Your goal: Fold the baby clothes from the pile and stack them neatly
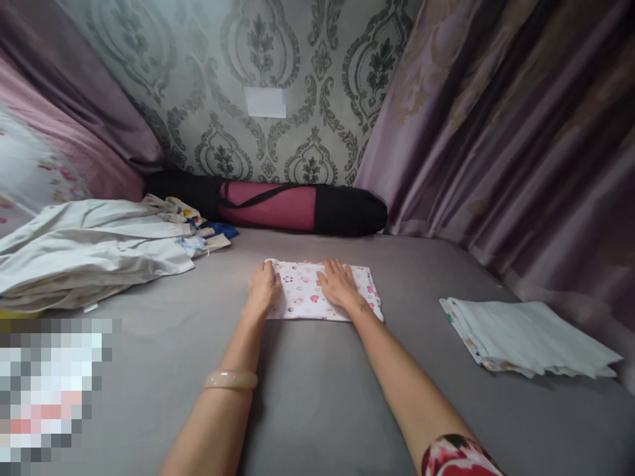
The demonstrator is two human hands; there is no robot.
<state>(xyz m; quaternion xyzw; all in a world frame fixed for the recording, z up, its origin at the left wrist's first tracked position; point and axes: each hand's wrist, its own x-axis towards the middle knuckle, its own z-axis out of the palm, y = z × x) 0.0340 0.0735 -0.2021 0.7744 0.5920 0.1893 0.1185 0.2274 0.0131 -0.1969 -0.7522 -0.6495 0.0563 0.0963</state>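
A white cloth with pink and red prints (300, 301), folded into a flat rectangle, lies on the grey bed sheet in front of me. My left hand (264, 287) has its fingers curled at the cloth's left edge, gripping it; the fingertips are partly hidden. Pressed flat on the cloth, right of its middle, is my right hand (340, 283), open with fingers extended. A pale bangle (231, 379) circles my left forearm.
Off to the right lies a stack of folded white cloths (536, 334). Rumpled pale cloths (94, 241) are heaped at the left. A long black and maroon bag (278, 206) rests against the patterned wall (320, 125). Purple curtains (496, 132) hang at both sides.
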